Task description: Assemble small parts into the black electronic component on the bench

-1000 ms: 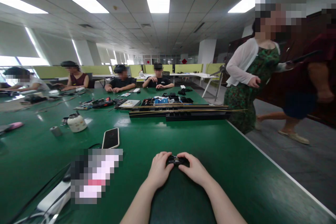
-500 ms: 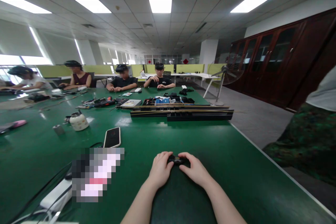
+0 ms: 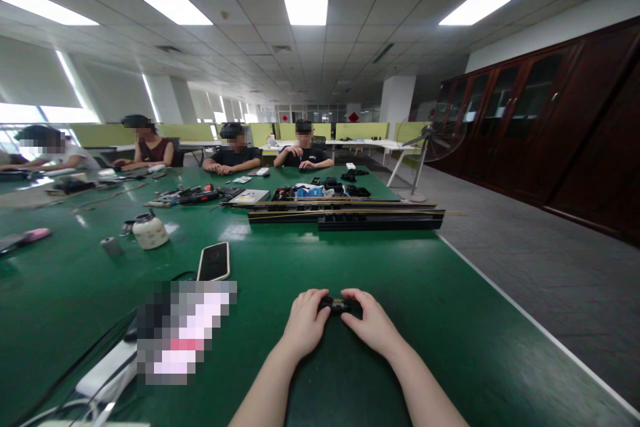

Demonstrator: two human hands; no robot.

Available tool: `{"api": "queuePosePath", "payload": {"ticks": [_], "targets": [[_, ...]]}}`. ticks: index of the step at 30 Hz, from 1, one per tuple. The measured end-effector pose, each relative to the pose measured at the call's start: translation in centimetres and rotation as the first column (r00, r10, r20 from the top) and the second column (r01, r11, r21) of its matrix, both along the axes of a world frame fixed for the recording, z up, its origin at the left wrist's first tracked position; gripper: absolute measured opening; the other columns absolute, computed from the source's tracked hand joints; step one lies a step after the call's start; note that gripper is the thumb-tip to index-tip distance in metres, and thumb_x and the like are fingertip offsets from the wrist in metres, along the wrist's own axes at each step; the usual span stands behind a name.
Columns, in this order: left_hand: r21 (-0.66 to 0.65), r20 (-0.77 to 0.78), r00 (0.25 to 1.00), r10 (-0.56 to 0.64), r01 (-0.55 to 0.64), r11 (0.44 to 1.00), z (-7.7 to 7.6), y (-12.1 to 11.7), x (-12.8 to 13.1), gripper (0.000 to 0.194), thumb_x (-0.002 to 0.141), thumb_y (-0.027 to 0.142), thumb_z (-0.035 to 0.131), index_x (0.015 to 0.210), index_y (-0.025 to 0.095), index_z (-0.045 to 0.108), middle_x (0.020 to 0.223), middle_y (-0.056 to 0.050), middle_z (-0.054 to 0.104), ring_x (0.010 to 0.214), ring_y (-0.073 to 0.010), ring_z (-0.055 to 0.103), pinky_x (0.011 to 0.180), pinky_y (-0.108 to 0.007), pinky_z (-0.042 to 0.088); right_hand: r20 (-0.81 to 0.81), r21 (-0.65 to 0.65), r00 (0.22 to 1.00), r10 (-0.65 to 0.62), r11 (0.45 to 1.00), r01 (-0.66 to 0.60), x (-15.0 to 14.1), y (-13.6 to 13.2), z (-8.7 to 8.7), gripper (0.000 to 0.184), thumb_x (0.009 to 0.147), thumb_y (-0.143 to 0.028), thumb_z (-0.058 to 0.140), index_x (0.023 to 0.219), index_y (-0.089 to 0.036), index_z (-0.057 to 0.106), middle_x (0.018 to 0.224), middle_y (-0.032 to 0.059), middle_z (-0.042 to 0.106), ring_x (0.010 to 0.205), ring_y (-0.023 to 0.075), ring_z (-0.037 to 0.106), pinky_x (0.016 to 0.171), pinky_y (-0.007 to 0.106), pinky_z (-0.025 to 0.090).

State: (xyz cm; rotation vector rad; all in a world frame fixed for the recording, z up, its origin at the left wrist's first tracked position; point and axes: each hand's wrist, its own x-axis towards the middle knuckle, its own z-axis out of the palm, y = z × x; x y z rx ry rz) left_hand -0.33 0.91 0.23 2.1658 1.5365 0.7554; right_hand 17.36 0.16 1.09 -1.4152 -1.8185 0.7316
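A small black object (image 3: 338, 305) lies between my two hands, low over the green table (image 3: 280, 267). It looks elongated, with a lighter patch in its middle; its exact kind is too small to tell. My left hand (image 3: 307, 321) grips its left end between thumb and fingers. On the other end, my right hand (image 3: 369, 321) closes in the same way. Fingers cover both ends of the object, so only the middle shows.
A phone (image 3: 214, 261), a blurred-out item (image 3: 187, 333) and a white power strip (image 3: 107, 370) with cables lie to the left. Beyond stand a cream pot (image 3: 151, 231) and long black trays (image 3: 380, 219) with thin rods. Several people sit across the table.
The person in camouflage trousers at the right edge has gone out of view. My hands and the black object stay practically in place.
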Motion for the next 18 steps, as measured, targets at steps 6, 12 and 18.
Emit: {"api": "queuePosePath", "payload": {"ticks": [6,12,18], "targets": [[-0.005,0.003,1.0,0.001,-0.001,1.0,-0.12,0.09,-0.04,0.034,0.083,0.023,0.044,0.115,0.021,0.054,0.115,-0.005,0.058,0.109,-0.0203,0.048,0.096,-0.033,0.034,-0.025,-0.01,0.999,-0.021,1.0,0.021,-0.02,0.11,-0.14,0.034,0.07,-0.016,0.058,0.103,-0.02,0.059,0.105,0.0079,0.064,0.099,0.0197,0.06,0.094,0.036,0.044],[-0.001,0.014,1.0,0.011,-0.011,1.0,-0.06,0.11,-0.03,0.034,0.085,0.028,0.043,0.116,0.021,0.054,0.116,-0.005,0.058,0.109,-0.0208,0.049,0.097,-0.033,0.035,-0.021,-0.023,1.0,-0.018,1.0,0.017,0.03,0.12,-0.08,0.033,0.072,-0.018,0.057,0.104,-0.019,0.059,0.105,0.0074,0.064,0.1,0.0194,0.06,0.094,0.035,0.043],[0.009,0.016,1.0,0.012,-0.012,1.0,-0.3,0.19,0.03,0.035,0.086,0.03,0.042,0.118,0.02,0.053,0.12,-0.006,0.056,0.112,-0.0214,0.048,0.097,-0.035,0.035,-0.019,-0.021,1.0,-0.009,1.0,0.009,0.01,-0.02,0.2,0.033,0.071,-0.02,0.058,0.104,-0.018,0.059,0.103,0.0078,0.066,0.099,0.02,0.061,0.092,0.036,0.044]]}}
